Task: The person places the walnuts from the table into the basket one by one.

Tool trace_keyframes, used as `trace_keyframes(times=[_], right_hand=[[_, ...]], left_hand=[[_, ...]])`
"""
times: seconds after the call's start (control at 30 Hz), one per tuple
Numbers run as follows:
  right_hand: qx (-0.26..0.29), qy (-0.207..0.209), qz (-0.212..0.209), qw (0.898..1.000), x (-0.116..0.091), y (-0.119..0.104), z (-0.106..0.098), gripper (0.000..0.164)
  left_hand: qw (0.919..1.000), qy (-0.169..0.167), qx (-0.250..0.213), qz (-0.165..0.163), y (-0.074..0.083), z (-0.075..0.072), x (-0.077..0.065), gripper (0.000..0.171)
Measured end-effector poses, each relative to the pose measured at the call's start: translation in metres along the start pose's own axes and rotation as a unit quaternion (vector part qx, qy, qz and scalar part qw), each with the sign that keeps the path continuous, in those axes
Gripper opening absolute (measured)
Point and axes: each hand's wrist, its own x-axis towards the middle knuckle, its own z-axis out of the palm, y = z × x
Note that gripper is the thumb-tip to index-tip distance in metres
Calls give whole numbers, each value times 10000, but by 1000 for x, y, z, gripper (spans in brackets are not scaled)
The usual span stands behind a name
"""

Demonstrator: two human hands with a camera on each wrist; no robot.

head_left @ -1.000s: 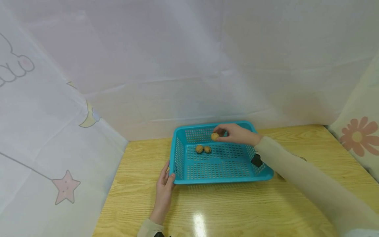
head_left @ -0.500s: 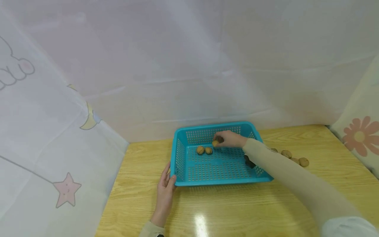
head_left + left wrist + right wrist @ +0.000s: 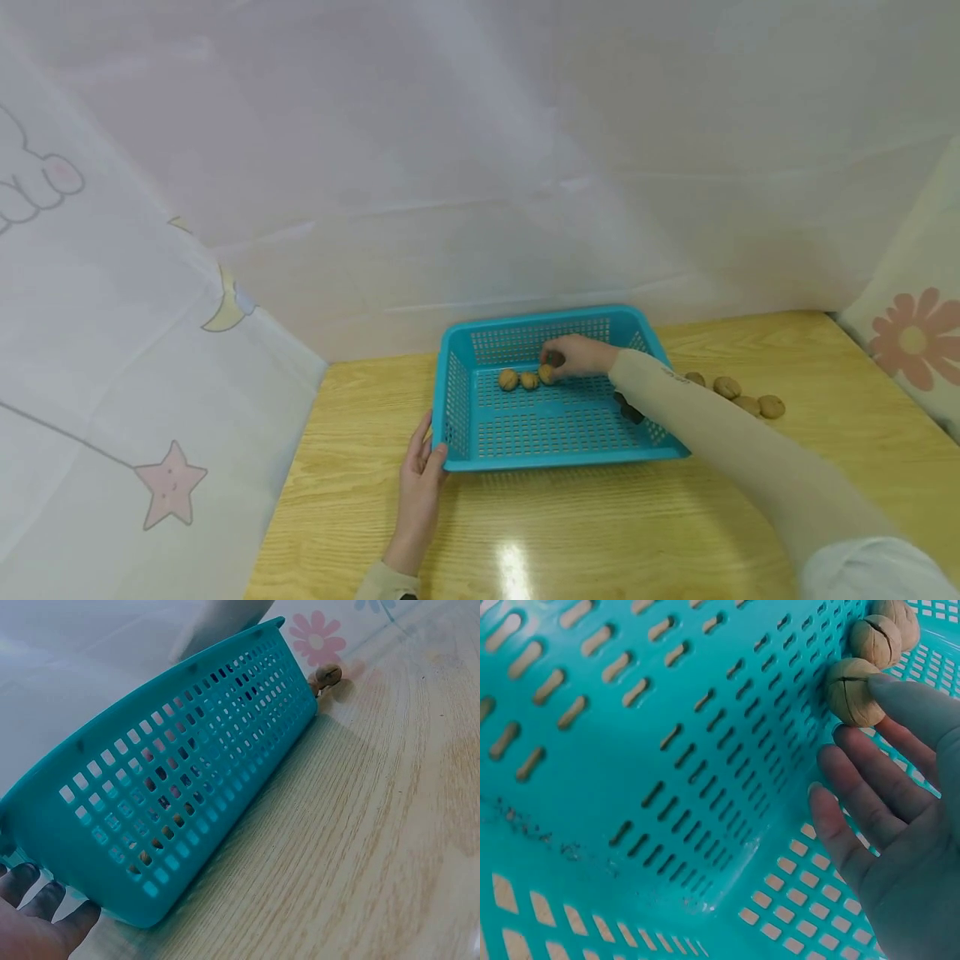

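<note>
A blue plastic basket [image 3: 562, 459] with slotted walls stands on the wooden table. My left hand [image 3: 420, 492] holds its near left corner, the thumb at the rim and the fingers along the outer side; in the left wrist view, fingertips [image 3: 79, 919] touch the end wall. Inside the basket, my right hand [image 3: 581, 357] pinches a walnut [image 3: 855, 692] between thumb and fingers, low by the floor. Two more walnuts, one at the left [image 3: 508, 380] and one in the middle [image 3: 529, 381], sit in line with it along the far wall.
Several walnuts [image 3: 746, 405] lie on the table [image 3: 360, 433] to the right of the basket, partly behind the right sleeve [image 3: 720, 433]. A pale printed cloth [image 3: 480, 167] hangs behind the table and at both sides.
My right hand has lowered its walnut to the basket floor, beside the other two. The walnuts on the table have come into sight from behind the right arm. The left hand keeps its place.
</note>
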Motion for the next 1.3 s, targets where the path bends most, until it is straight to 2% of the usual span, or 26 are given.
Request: trace_keyframes(times=[0.23, 0.37, 0.63, 0.93, 1.13, 1.3], right_hand=[[-223, 109, -126, 9996, -5, -3, -11, 32], [-174, 237, -353, 9989, -14, -11, -23, 28], [158, 580, -690, 9958, -40, -25, -49, 27], [75, 918, -992, 9908, -71, -29, -61, 25], [-283, 990, -901, 9906, -94, -23, -64, 25], [-271, 1163, -1009, 9877, -116, -14, -63, 26]], left_hand=[[10000, 45, 18, -38, -3, -1, -2, 61], [9999, 94, 5, -82, -3, -2, -3, 61], [9999, 70, 99, 13, -4, -2, -3, 59], [9998, 7, 145, 100, -4, -3, 1, 62], [9998, 9, 120, 150, -2, -3, 2, 63], [9999, -36, 76, 137, -2, -1, 2, 62]])
